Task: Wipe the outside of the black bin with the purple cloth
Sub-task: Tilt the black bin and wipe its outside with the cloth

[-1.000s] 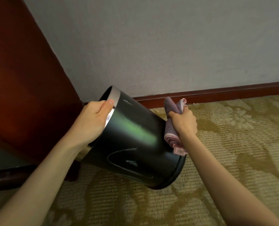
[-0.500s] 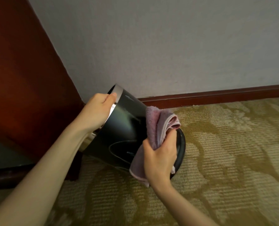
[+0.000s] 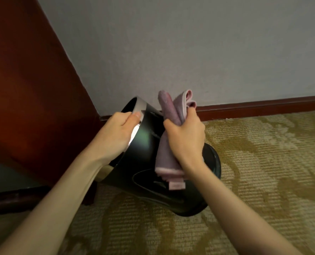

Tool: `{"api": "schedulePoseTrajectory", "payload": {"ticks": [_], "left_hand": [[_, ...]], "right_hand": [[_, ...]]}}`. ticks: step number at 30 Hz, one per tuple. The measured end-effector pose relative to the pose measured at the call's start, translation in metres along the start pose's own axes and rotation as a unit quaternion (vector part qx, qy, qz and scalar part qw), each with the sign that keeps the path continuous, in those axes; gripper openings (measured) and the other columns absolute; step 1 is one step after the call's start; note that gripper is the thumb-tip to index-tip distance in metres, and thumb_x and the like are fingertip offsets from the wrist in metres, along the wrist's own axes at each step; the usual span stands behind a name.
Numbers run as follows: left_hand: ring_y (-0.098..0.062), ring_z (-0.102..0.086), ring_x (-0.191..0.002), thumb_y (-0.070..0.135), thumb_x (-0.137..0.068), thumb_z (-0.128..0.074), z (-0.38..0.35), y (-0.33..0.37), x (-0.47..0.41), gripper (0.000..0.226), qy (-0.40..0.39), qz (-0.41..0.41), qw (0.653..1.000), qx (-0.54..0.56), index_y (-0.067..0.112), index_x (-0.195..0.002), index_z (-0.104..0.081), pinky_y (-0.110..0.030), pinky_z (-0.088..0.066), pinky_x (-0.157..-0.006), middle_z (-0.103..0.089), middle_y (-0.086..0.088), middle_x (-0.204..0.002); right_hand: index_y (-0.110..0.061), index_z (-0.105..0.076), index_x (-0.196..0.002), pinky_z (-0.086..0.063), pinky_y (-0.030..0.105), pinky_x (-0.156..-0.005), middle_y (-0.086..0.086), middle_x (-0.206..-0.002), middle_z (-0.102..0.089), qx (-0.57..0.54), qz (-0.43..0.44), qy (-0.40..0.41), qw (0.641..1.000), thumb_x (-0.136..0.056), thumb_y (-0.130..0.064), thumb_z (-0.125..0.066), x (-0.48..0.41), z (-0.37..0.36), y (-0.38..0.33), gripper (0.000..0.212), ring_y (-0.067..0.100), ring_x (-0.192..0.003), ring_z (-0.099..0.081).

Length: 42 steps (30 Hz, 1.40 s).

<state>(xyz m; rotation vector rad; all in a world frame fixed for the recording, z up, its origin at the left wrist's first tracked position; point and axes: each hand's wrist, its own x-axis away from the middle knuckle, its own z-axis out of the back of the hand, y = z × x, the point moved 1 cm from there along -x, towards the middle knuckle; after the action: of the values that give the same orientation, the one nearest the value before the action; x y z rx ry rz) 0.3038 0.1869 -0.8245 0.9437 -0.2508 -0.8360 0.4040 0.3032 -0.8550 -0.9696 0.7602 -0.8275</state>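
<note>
Centrally framed: black bin (image 3: 145, 162), tilted hard over, open mouth toward upper left, base toward lower right just above patterned carpet (image 3: 263, 162). Silver rim band (image 3: 141, 105) at the mouth. Left hand (image 3: 116, 133) at centre-left, fingers (image 3: 132, 116) hooked over the rim, thumb on the band, clenched on the bin. Right hand (image 3: 186, 138) just right of it, fingers closed round the purple cloth (image 3: 166, 151), bunched, pressed against the bin's upper side wall. Cloth ends sticking up above the fist against the grey wall (image 3: 190, 43); lower end with pale pink edge hanging down the bin's side. Red-brown wooden panel (image 3: 24, 89) filling the left of frame. Dark red skirting board (image 3: 263, 105) running along the wall foot, right of centre.
</note>
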Motion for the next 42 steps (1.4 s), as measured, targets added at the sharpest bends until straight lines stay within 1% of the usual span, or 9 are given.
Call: {"api": "schedulePoseTrajectory", "payload": {"ticks": [4, 8, 12, 16, 24, 27, 32, 37, 42], "left_hand": [[-0.04, -0.056, -0.074, 0.043, -0.091, -0.035, 0.004, -0.003, 0.004, 0.059, -0.008, 0.004, 1.0, 0.012, -0.014, -0.085, -0.051, -0.056, -0.043, -0.075, -0.057, -0.033, -0.083], [-0.043, -0.058, -0.079, 0.045, -0.09, -0.034, 0.006, -0.006, 0.007, 0.063, -0.019, 0.002, 1.0, 0.021, -0.016, -0.089, -0.052, -0.059, -0.042, -0.079, -0.058, -0.034, -0.086], [-0.03, -0.047, -0.06, 0.034, -0.098, -0.036, 0.003, -0.001, 0.005, 0.052, -0.004, -0.006, 1.0, 0.002, -0.01, -0.071, -0.046, -0.051, -0.04, -0.065, -0.048, -0.029, -0.067], [-0.01, -0.031, -0.048, 0.028, -0.098, -0.038, -0.005, 0.005, -0.002, 0.042, 0.015, -0.012, 0.999, -0.034, 0.012, -0.059, -0.037, -0.033, -0.025, -0.052, -0.032, 0.0, -0.054], [-0.017, -0.033, -0.049, 0.025, -0.097, -0.039, -0.005, 0.006, -0.019, 0.045, 0.038, 0.006, 0.998, -0.052, 0.008, -0.056, -0.036, -0.034, -0.023, -0.052, -0.035, -0.004, -0.053], [-0.018, -0.039, -0.055, 0.025, -0.097, -0.04, -0.004, 0.003, -0.023, 0.046, 0.043, 0.017, 0.998, -0.051, 0.001, -0.059, -0.045, -0.034, -0.027, -0.054, -0.041, -0.009, -0.057], [-0.015, -0.04, -0.055, 0.028, -0.097, -0.04, -0.003, 0.003, -0.022, 0.044, 0.034, 0.033, 0.998, -0.03, 0.012, -0.056, -0.042, -0.033, -0.03, -0.055, -0.043, -0.006, -0.057], [-0.01, -0.042, -0.054, 0.028, -0.097, -0.039, -0.009, 0.008, -0.016, 0.043, 0.02, 0.027, 0.999, -0.013, 0.014, -0.056, -0.043, -0.029, -0.031, -0.055, -0.045, -0.003, -0.057], [-0.003, -0.036, -0.037, 0.027, -0.096, -0.042, -0.02, 0.018, -0.013, 0.053, 0.052, 0.001, 0.998, -0.044, 0.016, -0.044, -0.036, -0.018, -0.024, -0.038, -0.038, 0.004, -0.038]], "right_hand": [[-0.016, -0.056, -0.097, -0.038, 0.032, -0.071, 0.008, -0.092, -0.061, 0.057, -0.045, -0.066, 0.995, -0.074, -0.038, -0.061, -0.049, -0.015, -0.002, 0.031, 0.034, -0.086, -0.058], [-0.01, -0.062, -0.109, -0.044, 0.033, -0.075, 0.015, -0.109, -0.063, 0.086, -0.076, -0.121, 0.986, -0.073, -0.035, -0.063, -0.081, -0.035, 0.004, 0.045, 0.035, -0.097, -0.06], [-0.006, -0.062, -0.111, -0.041, 0.031, -0.072, 0.017, -0.112, -0.062, 0.092, -0.108, -0.129, 0.981, -0.071, -0.036, -0.066, -0.094, -0.037, 0.008, 0.05, 0.033, -0.096, -0.059], [-0.012, -0.062, -0.113, -0.042, 0.033, -0.074, 0.016, -0.111, -0.064, 0.094, -0.092, -0.096, 0.987, -0.073, -0.038, -0.062, -0.088, -0.027, 0.012, 0.047, 0.036, -0.097, -0.06], [-0.022, -0.045, -0.088, -0.035, 0.032, -0.068, -0.004, -0.08, -0.054, 0.039, -0.023, 0.027, 0.999, -0.074, -0.038, -0.06, -0.022, -0.01, -0.006, 0.026, 0.024, -0.073, -0.053], [-0.022, -0.046, -0.092, -0.045, 0.039, -0.069, 0.0, -0.092, -0.059, -0.009, 0.008, 0.056, 0.998, -0.071, -0.035, -0.06, 0.015, -0.011, -0.01, 0.029, 0.025, -0.079, -0.058], [-0.024, -0.037, -0.087, -0.037, 0.035, -0.06, 0.0, -0.088, -0.051, -0.013, 0.075, 0.06, 0.995, -0.071, -0.023, -0.066, 0.061, -0.015, -0.008, 0.033, 0.013, -0.073, -0.047], [-0.018, -0.044, -0.088, -0.041, 0.036, -0.062, -0.001, -0.086, -0.054, -0.037, 0.054, 0.063, 0.996, -0.071, -0.021, -0.066, 0.063, -0.007, -0.003, 0.028, 0.014, -0.072, -0.049], [-0.023, -0.045, -0.088, -0.044, 0.035, -0.066, -0.005, -0.082, -0.059, -0.052, -0.004, 0.069, 0.996, -0.072, -0.029, -0.063, 0.04, 0.004, -0.006, 0.024, 0.017, -0.072, -0.057]]}}
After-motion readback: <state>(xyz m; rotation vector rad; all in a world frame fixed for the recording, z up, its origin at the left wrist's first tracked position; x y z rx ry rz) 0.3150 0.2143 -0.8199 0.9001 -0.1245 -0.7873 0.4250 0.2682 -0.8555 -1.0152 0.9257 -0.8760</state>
